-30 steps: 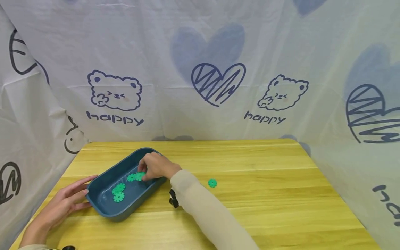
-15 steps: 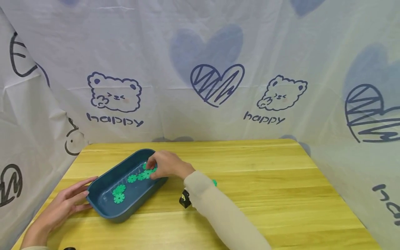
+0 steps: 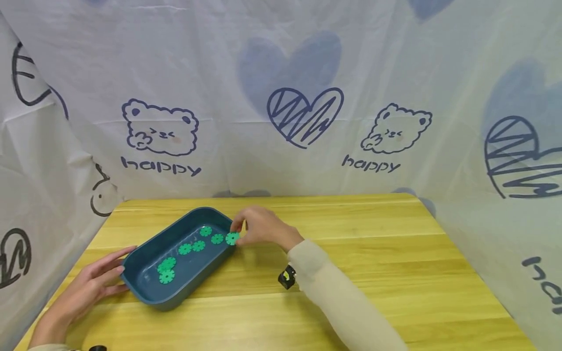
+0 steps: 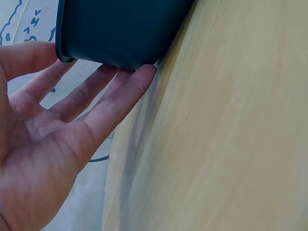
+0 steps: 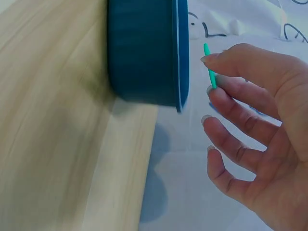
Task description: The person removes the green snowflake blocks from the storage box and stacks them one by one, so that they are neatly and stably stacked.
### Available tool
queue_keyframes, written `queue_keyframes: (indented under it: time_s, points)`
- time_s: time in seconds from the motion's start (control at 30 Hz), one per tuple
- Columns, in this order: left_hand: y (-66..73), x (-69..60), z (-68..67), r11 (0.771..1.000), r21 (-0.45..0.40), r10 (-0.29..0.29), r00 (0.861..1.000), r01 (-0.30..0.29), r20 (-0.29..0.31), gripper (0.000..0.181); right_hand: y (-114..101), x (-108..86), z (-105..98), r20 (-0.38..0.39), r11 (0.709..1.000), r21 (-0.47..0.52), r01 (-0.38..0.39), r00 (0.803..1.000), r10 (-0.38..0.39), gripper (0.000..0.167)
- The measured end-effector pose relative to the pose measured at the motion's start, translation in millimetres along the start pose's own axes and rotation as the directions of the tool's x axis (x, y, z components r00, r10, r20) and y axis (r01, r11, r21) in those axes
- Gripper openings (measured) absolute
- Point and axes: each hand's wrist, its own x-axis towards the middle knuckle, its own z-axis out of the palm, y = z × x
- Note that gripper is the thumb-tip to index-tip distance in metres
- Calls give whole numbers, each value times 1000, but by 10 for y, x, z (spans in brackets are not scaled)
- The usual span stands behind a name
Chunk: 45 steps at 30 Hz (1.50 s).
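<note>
My right hand (image 3: 265, 226) pinches a green notched plastic disc (image 3: 232, 238) between thumb and fingers, at the right end of a dark blue bin (image 3: 147, 297). In the right wrist view the disc (image 5: 211, 67) shows edge-on, just above the bin's rim (image 5: 182, 57). Several similar green discs (image 3: 167, 276) lie on the bin's floor, some overlapping. Against the bin's near-left end rests my left hand (image 3: 90, 282). The left wrist view shows its nearly straight fingers (image 4: 115, 103) touching the outer wall and rim of the bin (image 4: 120, 33).
The bin stands on a wood-grain table (image 3: 373, 273), left of centre. A white curtain (image 3: 232, 122) printed with bears and hearts hangs behind the table and at both sides. The right sleeve (image 3: 338, 287) crosses the front of the table.
My right hand has moved right from inside the bin to its right end, carrying a disc. A loose disc on the table is now hidden by the sleeve. The left hand stays put.
</note>
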Motion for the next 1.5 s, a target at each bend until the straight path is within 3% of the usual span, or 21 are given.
queue_keyframes:
  time_s: [0.27, 0.63, 0.93, 1.23, 1.5]
  points:
    - [4, 12, 22, 1000, 18, 7, 1000, -7, -15, 53, 254, -324, -133, -57, 999, 51, -12, 998, 15, 22]
    - [-4, 6, 5, 999, 28, 19, 1000, -18, -21, 52, 591, -689, -158, -68, 995, 74, -69, 995, 74, 21]
    - [-7, 1, 4, 1000, 9, 29, 1000, -29, -7, 52, 787, -876, -150, -56, 991, 90, -103, 993, 108, 20]
    - [17, -6, 36, 998, 63, -4, 999, 6, -33, 55, 998, -1048, -43, -44, 982, 110, -155, 986, 161, 17]
    - [3, -4, 10, 999, 49, 10, 1000, -9, -26, 52, 1138, -1136, 33, -33, 977, 186, -109, 993, 117, 19]
